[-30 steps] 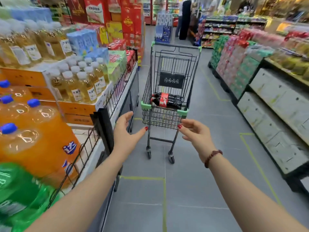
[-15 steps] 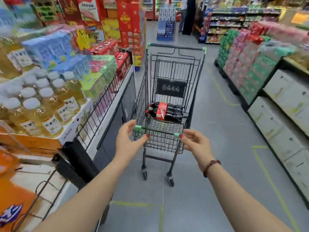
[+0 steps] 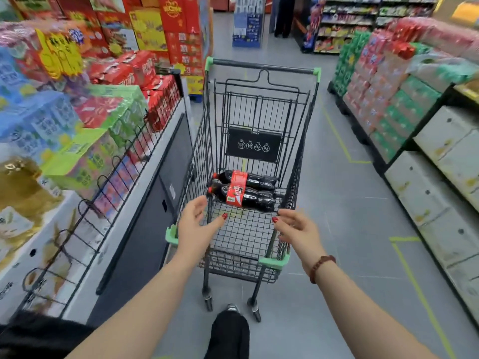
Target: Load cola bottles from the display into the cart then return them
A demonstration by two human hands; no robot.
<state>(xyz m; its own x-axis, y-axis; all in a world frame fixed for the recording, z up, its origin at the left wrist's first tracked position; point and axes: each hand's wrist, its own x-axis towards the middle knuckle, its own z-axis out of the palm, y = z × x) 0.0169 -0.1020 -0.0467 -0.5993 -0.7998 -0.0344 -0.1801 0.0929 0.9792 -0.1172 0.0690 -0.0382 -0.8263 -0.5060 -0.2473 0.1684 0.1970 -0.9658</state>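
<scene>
Along the left edge a display shelf (image 3: 155, 161) fenced with black wire is stacked with shrink-wrapped drink packs (image 3: 103, 117) in green, red and blue film; their print is too blurred to be read. The left hand (image 3: 195, 226) is held released, fingers relaxed, at the near left corner of the cart (image 3: 199, 156), and nothing is grasped; contact with the rim cannot be told. The cart is made of dark wire mesh with pale green plastic corner caps. On its far wall a black plaque (image 3: 253, 145) is fixed, marked with four round white symbols. Two cola bottles (image 3: 247, 196) of dark plastic are laid side by side on the basket floor, red caps to the left, and red labels with white script are wrapped around them. They lie just beyond both hands, untouched. The right hand (image 3: 295, 229) is held at the near right rim, fingers loosely curled around nothing, and a brown bead bracelet (image 3: 322, 266) is worn on that wrist. At the right, pink and green packs (image 3: 383, 99) are stacked.
</scene>
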